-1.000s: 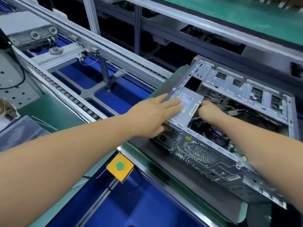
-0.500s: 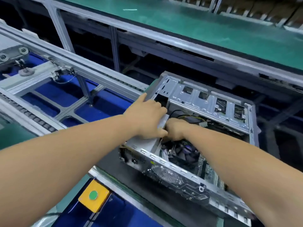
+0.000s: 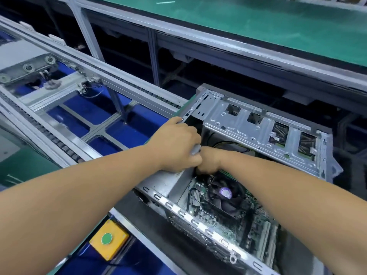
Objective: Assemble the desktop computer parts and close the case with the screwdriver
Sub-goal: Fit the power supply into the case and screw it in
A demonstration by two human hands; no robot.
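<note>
Open computer case (image 3: pixel 264 124) lying on its side on the worktop (image 3: pixel 143 213), side panel off, at about 3 o'clock from picture centre. Grey metal power supply box (image 3: pixel 174 181) sitting in the case corner nearest 9 o'clock, just left of the round cooler fan (image 3: pixel 225 192) on the green board (image 3: pixel 210 215). Left hand (image 3: pixel 176 144) curled over the box's top edge, gripping it; right hand (image 3: pixel 209 159) tucked just beside, touching the left, fingers hidden down inside, so cannot tell whether holding anything. Probably heavy and rigid, that box, with smooth, fairly slippery sheet-metal faces; best held by opposite edges, clear of the cables at 12 o'clock. Thin case rims likely sharp. Board and fan fragile, so no pressing there. Yellow button box (image 3: pixel 108 241) at 7 o'clock, well apart. No screwdriver in view.
</note>
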